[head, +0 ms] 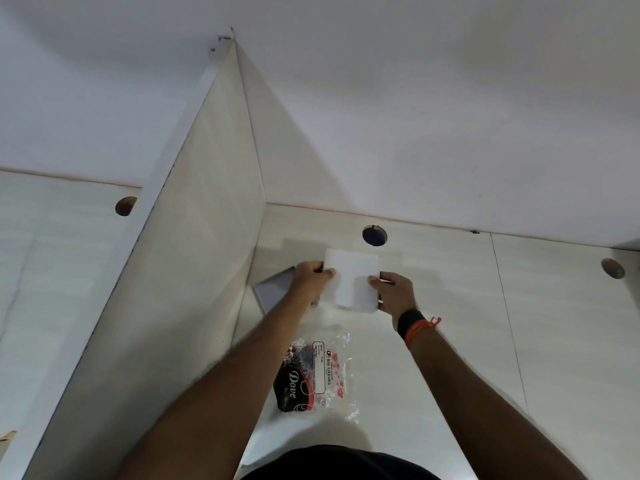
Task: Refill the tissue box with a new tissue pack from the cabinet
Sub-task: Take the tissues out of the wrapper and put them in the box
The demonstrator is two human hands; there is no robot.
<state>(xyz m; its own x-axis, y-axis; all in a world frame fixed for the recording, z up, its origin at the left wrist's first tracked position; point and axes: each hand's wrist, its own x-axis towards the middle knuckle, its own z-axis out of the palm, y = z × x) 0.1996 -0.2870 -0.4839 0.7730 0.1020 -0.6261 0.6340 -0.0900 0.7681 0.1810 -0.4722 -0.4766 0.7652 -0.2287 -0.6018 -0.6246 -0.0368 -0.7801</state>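
While both hands grip white tissue stack over bench | left hand, right hand pinch its sides | empty wrapper nearer body | step: loading | next: lower stack squarely; box hidden, cannot tell

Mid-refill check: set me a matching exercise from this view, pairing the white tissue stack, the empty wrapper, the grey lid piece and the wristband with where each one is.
Things:
1. white tissue stack
2. empty wrapper
3. grey lid piece
4. black wristband

Places:
A. on the right wrist
B. flat on the counter, nearest the person
C. gripped between left hand and right hand
D. beside the left hand, near the divider panel

Pairs: 1-C, 2-B, 3-D, 4-A
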